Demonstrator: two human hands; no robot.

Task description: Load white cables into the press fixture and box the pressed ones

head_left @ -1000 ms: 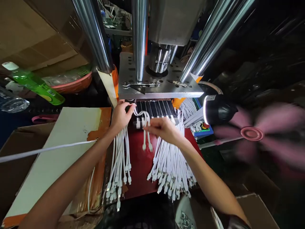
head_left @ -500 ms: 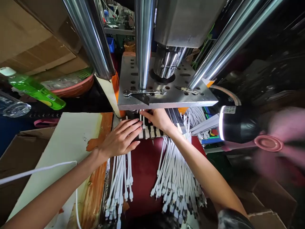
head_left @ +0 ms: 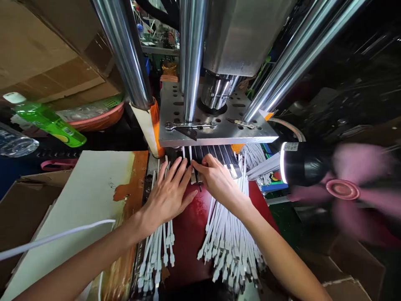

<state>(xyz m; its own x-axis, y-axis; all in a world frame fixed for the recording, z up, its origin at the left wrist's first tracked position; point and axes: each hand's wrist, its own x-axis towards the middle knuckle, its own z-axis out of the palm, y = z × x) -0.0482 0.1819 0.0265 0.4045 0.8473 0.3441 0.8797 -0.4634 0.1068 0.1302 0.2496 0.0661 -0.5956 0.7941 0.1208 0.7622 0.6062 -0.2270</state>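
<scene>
My left hand (head_left: 169, 190) lies with fingers spread over the near edge of a dark slotted mould (head_left: 216, 152), touching white cables laid in it. Beside it, my right hand (head_left: 217, 177) has its fingers bent and pressed together at the mould's front edge; what they grip, if anything, is hidden. A bundle of white cables (head_left: 233, 230) with small connectors hangs below my right hand. Fewer white cables (head_left: 156, 251) hang below my left hand. Directly over the mould is a thick steel press plate (head_left: 225, 133).
A wrench (head_left: 191, 125) and a small knife (head_left: 241, 123) lie on the plate, among steel columns (head_left: 123, 54). At right, a lit lamp (head_left: 300, 163) stands near a spinning pink fan (head_left: 343, 189). A white board (head_left: 84, 188) and a green bottle (head_left: 46, 121) are left.
My right hand has drawn back from under the plate toward me, its fingers more bent. My left hand has shifted slightly nearer me and spread its fingers. The view has shifted a little.
</scene>
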